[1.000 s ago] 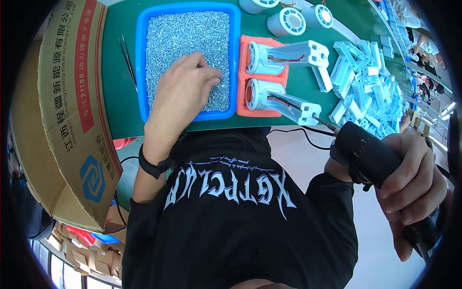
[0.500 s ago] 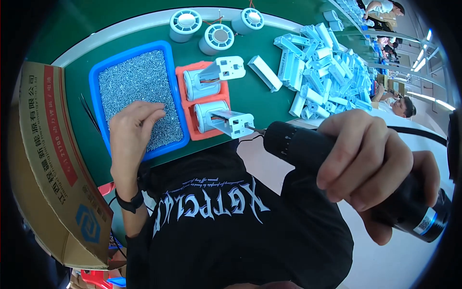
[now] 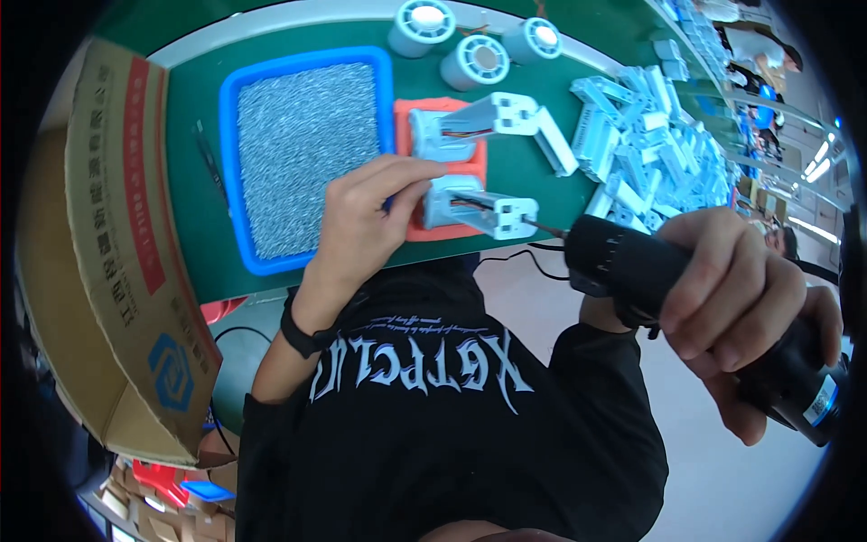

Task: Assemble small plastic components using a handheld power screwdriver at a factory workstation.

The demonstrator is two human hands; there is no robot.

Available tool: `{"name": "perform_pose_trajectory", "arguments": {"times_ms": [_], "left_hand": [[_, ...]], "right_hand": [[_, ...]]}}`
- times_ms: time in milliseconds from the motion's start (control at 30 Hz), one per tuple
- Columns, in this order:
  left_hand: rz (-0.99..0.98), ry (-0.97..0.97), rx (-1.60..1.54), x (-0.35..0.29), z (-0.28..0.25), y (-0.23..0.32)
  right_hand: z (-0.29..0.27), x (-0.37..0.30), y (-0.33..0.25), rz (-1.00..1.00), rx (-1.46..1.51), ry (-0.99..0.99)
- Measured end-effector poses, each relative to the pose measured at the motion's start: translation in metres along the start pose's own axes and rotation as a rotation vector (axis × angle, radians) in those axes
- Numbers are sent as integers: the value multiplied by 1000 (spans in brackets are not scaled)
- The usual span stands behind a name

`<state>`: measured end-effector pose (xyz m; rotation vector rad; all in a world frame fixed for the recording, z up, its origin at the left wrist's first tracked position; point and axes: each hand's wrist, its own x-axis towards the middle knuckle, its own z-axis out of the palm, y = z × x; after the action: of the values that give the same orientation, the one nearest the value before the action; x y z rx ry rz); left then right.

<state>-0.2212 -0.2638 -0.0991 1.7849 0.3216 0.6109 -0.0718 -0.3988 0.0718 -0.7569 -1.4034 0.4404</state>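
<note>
1. The left hand point(image 3: 366, 226), fingers pressed together, rests at the near edge of the green desk point(image 3: 194, 194), fingertips touching the lower pale-blue plastic housing point(image 3: 479, 210) on the orange plastic jig point(image 3: 442, 167).
2. The right hand point(image 3: 741, 303) is clenched around a black cylindrical electric screwdriver point(image 3: 650, 280), its bit at the housing's end.
3. A blue plastic tray of small metal screws point(image 3: 302, 149) sits beside the jig.

A green worktable point(image 3: 533, 172) stands over a pale floor point(image 3: 722, 488), a cardboard box point(image 3: 108, 271) beside it.

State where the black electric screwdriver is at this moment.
In the head view the black electric screwdriver is at the right, gripped in the right hand, its bit tip at the white part on the orange fixture.
</note>
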Motion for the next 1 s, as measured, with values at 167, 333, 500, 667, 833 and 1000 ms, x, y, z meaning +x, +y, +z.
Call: {"name": "perform_pose_trajectory", "arguments": {"times_ms": [167, 333, 500, 667, 833, 1000], "left_hand": [[-59, 19, -11, -1, -2, -2], [-10, -15, -16, -4, -3, -10], [-25, 15, -47, -3, -5, -10], [40, 34, -2, 1, -7, -12], [-74, -39, 82, 2, -14, -4], [-11, -54, 39, -2, -9, -11]], "right_hand": [[-5, 3, -2, 52, 42, -52], [4, 7, -13, 131, 9, -31], [8, 1, -6, 117, -4, 5], [17, 1, 3, -14, 22, 98], [17, -2, 7, -50, 47, 94], [16, 1, 6, -55, 81, 31]]}}
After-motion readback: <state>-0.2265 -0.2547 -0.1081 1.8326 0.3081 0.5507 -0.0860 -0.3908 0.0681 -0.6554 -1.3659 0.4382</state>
